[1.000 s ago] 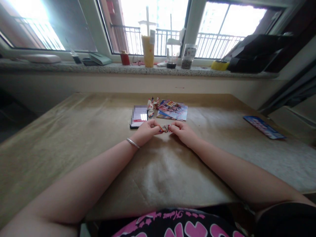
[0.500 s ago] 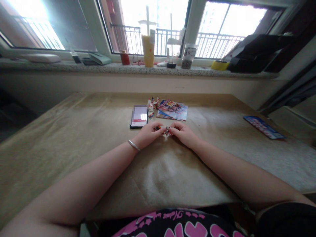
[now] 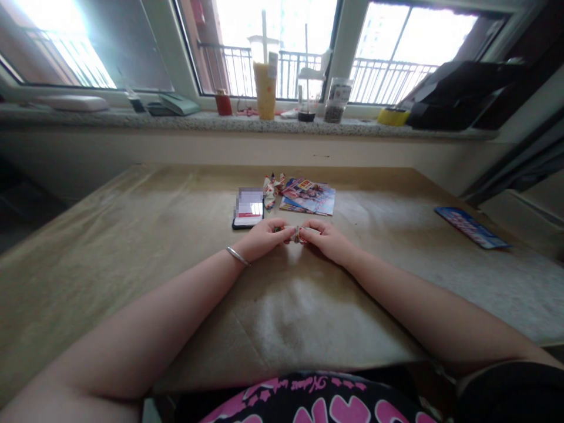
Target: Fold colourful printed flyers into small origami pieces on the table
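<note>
Between my two hands is a small folded piece of printed paper (image 3: 296,234), whitish with bits of red, mostly hidden by the fingers. My left hand (image 3: 269,235), with a silver bangle on its wrist, pinches the left side of it. From the right, my right hand (image 3: 325,236) pinches the other side, thumb on top. Just beyond the hands sit folded paper shapes (image 3: 272,189) in white, red and blue. A phone (image 3: 249,210) lies left of them, and a stack of colourful printed sheets (image 3: 311,197) lies to their right.
Far right on the table (image 3: 176,282) lies a blue printed packet or booklet (image 3: 470,227). On the windowsill (image 3: 194,122) stand a yellow drink cup (image 3: 265,88), a clear cup with a straw (image 3: 307,97), a red jar (image 3: 223,103) and a black bag (image 3: 458,97).
Both hands keep hold of the paper piece in nearly the same place. The paper has turned slightly between the fingers, showing more white. Everything else is unmoved.
</note>
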### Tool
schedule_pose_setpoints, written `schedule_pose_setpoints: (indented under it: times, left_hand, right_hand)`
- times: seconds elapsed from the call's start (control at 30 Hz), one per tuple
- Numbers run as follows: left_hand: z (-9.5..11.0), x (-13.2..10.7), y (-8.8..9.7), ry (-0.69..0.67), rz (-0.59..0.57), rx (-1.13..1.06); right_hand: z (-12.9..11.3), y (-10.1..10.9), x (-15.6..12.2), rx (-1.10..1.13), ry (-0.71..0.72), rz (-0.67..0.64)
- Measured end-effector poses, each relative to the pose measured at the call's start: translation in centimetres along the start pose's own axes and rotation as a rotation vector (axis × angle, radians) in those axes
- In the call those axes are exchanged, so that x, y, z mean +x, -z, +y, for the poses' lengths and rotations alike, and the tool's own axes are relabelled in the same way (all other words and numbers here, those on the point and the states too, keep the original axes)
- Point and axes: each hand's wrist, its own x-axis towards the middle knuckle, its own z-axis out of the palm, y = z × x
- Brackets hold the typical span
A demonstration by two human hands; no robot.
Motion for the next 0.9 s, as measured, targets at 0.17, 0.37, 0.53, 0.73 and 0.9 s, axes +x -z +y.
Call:
schedule_pose_setpoints:
  times: [0.17, 0.37, 0.53, 0.73, 0.9]
  left_hand:
    - [0.4, -0.1, -0.1, 0.027, -0.005, 0.039]
    - [-0.2, 0.1, 0.2, 0.008, -0.036, -0.015]
    - [-0.4, 0.1, 0.6, 0.021, -0.055, -0.082]
    - [-0.7, 0.2, 0.7, 0.043, -0.022, -0.21]
    - [-1.7, 0.6, 0.7, 0.058, -0.012, -0.343]
  right_hand:
    - [0.1, -0.1, 0.1, 0.023, -0.022, -0.014]
    - [0.1, -0.1, 0.2, 0.084, -0.047, -0.062]
    - [0.6, 0.3, 0.2, 0.157, -0.031, -0.057]
    - [0.9, 0.4, 0.2, 0.254, -0.048, -0.027]
    - [0.6, 0.3, 0.2, 0.348, -0.084, -0.013]
